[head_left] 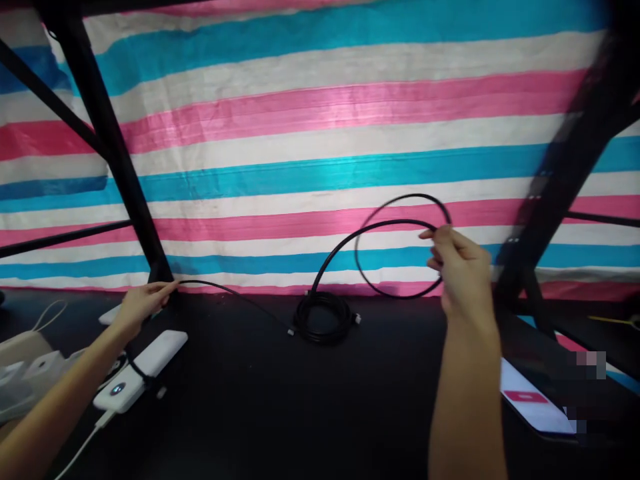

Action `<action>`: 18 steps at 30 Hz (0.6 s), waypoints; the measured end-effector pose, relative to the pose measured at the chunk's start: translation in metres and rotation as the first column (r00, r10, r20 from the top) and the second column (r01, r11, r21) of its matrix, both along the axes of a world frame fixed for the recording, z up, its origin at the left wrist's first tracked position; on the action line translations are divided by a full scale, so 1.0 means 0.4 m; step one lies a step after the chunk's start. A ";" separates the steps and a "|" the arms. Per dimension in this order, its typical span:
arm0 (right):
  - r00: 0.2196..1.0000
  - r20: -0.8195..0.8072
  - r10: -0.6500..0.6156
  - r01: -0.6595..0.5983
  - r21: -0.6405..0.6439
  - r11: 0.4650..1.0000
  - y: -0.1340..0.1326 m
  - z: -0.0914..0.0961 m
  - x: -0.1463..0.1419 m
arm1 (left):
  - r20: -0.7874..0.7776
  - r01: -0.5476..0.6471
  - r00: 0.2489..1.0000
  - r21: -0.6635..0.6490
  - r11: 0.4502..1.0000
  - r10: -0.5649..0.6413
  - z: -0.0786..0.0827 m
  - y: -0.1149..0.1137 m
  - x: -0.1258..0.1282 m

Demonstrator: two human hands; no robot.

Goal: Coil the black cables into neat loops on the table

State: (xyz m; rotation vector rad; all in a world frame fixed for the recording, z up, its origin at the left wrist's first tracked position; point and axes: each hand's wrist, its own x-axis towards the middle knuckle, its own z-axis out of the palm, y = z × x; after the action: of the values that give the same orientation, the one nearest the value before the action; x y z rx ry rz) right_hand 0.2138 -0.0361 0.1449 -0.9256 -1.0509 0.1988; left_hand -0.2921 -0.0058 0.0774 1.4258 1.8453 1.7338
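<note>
Striped sheeting (320, 140) hangs behind the worktop (320, 413); the right hand (460, 260) pinches a looped cable (350, 235), the left hand (143, 303) a thin lead (235, 291)

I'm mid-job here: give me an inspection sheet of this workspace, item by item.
Surface: black tabletop.
Job's things: black coil on the tabletop; raised loop rising from it; thin black cable, one end near the coil.
Clutter: white power bank, display lit; phone at right, screen lit.
Hands: left hand pinches the thin black cable; right hand holds the raised loop.
Cables, other: white cable plugged into the power bank.
Surroundings: striped sheet behind, black frame.
Co-workers: nothing seen.
</note>
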 end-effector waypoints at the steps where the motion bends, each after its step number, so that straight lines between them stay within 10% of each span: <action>1: 0.996 0.057 0.069 -0.070 0.013 0.997 -0.006 0.004 -0.026 | -0.052 0.051 0.997 -0.086 0.995 -0.056 0.007 0.005 0.029; 11: 0.904 0.404 0.137 -0.178 0.066 0.982 -0.066 0.023 -0.188 | -0.131 0.486 0.795 -0.449 0.750 -0.593 -0.007 0.080 0.321; 16: 0.897 0.419 0.137 -0.182 0.070 0.981 -0.044 0.014 -0.195 | -0.085 0.510 0.838 -0.229 0.829 -0.539 0.027 0.034 0.439; 18: 0.879 0.450 0.156 -0.207 0.066 0.976 -0.039 0.010 -0.207 | 0.092 0.636 0.770 -0.035 0.771 -0.631 0.080 -0.020 0.506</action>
State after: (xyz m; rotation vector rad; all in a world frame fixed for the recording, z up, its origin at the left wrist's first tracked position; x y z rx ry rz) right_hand 0.1310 -0.0515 0.1487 -0.7846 -1.5615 0.0824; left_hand -0.0899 -0.0138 0.1093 1.6697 1.1491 1.3356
